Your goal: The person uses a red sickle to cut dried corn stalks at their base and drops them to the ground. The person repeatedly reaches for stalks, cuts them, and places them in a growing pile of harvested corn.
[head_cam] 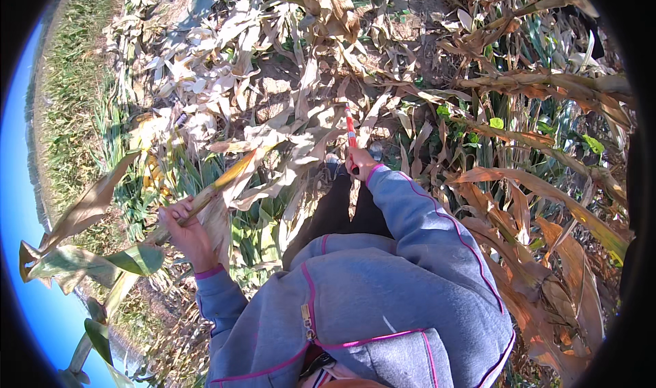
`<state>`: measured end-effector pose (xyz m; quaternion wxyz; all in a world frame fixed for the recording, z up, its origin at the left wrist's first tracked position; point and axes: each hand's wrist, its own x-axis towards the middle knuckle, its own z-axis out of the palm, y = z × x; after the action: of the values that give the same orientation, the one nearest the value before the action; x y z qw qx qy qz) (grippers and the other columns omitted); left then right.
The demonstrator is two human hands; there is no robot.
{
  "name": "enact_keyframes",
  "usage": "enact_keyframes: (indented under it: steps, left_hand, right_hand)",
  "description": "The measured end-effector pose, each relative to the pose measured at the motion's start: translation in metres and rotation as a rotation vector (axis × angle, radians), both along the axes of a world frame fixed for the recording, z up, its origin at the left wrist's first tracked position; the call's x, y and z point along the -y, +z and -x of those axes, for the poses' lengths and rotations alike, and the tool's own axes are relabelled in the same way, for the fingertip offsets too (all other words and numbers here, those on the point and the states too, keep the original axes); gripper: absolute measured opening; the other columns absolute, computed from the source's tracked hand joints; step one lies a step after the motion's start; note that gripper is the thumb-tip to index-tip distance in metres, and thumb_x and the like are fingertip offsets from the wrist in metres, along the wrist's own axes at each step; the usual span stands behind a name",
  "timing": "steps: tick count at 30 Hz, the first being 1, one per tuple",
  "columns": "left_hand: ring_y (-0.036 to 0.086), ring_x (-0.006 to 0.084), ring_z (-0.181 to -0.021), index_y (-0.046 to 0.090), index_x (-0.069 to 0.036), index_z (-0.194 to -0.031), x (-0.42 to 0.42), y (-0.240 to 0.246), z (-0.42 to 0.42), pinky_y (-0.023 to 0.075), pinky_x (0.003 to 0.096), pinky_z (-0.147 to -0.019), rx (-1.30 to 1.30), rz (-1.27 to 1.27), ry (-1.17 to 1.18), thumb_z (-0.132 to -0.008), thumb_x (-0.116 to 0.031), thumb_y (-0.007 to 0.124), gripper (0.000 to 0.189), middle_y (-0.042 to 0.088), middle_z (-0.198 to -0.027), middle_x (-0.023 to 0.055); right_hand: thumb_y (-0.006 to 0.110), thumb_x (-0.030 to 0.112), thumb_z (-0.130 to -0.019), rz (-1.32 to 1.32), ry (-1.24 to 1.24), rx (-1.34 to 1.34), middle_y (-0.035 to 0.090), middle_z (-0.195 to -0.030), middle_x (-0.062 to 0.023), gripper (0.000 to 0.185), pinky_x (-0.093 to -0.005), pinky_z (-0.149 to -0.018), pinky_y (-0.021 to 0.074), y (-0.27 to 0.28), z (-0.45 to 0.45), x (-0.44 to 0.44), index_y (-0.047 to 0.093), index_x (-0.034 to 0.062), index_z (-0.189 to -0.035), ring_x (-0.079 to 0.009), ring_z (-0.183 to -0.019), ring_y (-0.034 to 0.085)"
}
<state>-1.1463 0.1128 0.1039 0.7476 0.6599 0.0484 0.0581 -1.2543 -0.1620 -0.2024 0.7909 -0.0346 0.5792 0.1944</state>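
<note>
My left hand [188, 229] grips a corn stalk [215, 188] that slants from the lower left up to the centre, with dry and green leaves hanging from it. My right hand [361, 163] is closed around the red and white handle [350, 126] of a tool, held low in front of my legs. The tool's far end points away from me among dry corn leaves, and its head is hard to make out there.
Several standing corn stalks [543, 83] with brown leaves lean in from the right. Pale husks [189, 80] cover the ground ahead. Yellow corn ears [154, 175] lie in a pile on the left. My shoes [333, 160] stand among dry leaves.
</note>
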Motion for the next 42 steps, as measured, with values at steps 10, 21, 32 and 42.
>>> enact_keyframes:
  steps: [10,21,32,42]
  left_hand:
    - [0.021,0.0098,-0.045,0.026,-0.014,-0.056,-0.028,0.076,0.032,0.0258,0.0258,-0.050,0.184,0.067,0.181,-0.090,-0.030,0.032,0.039,0.025,-0.050,-0.0025]
    - [0.028,0.0074,-0.040,0.034,-0.011,-0.069,0.050,0.147,0.014,0.0309,0.0227,-0.042,0.365,0.025,0.071,-0.088,-0.030,0.039,0.027,0.025,-0.045,-0.0024]
    - [0.027,0.0071,-0.037,0.042,-0.008,-0.072,-0.123,0.151,-0.093,0.0315,0.0242,-0.039,0.179,-0.143,0.376,-0.084,-0.017,0.050,0.017,0.031,-0.047,-0.0029]
    - [0.039,0.0102,-0.032,0.045,0.004,-0.082,-0.098,0.025,-0.160,0.0302,0.0237,-0.029,-0.240,-0.573,0.163,-0.080,-0.023,0.055,0.029,0.041,-0.043,0.0014]
  right_hand:
    - [0.041,0.030,-0.085,0.118,0.326,0.009,0.039,-0.050,-0.0015,0.029,-0.0241,-0.034,0.0326,0.147,0.082,0.020,0.041,0.0056,-0.069,-0.0120,-0.040,0.040]
    - [0.038,0.017,-0.083,0.518,-0.034,0.364,0.043,-0.049,-0.0061,0.014,-0.0287,-0.040,0.0362,0.006,-0.009,-0.033,0.043,0.0078,-0.074,-0.0175,-0.042,0.043]
    - [0.047,0.023,-0.081,0.480,-0.225,-0.012,0.040,-0.052,-0.0014,0.017,-0.0222,-0.035,0.0370,0.015,0.050,0.140,0.037,0.0107,-0.076,-0.0119,-0.041,0.042]
    - [0.051,0.018,-0.079,0.417,-0.446,0.037,0.040,-0.054,-0.0016,0.014,-0.0232,-0.041,0.0408,-0.004,0.054,0.092,0.040,0.0105,-0.073,-0.0122,-0.046,0.044]
